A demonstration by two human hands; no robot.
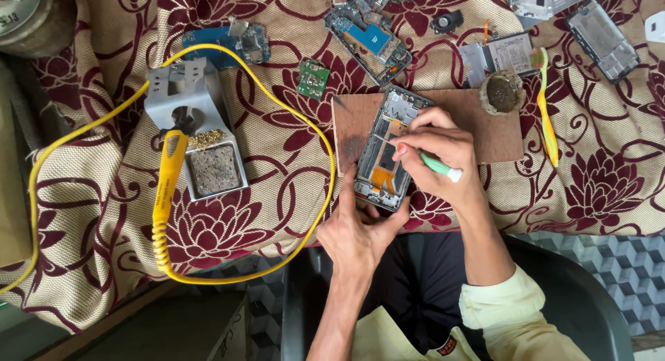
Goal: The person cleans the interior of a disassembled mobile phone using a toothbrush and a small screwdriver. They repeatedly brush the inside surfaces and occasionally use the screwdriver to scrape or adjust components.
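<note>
Far left on my feed, a yellow soldering iron rests in its grey metal stand, its yellow cord looping wide across the floral cloth on the bench. Right of that lie a small green circuit board and a larger blue board.

At centre, the opened phone lies on a brown board. My left hand grips its lower end, thumb up along the left edge and fingers curled under, steadying it. My right hand is closed around a green-handled screwdriver, the tip down inside the phone near the orange flex.

I judge the risk here to be a slip: too much pressure and the tip could gouge the flex or skid off. The cord loop runs close to the left wrist; snagging it might drag the iron out.

Further right sit a small round pot and a yellow tool.
</note>
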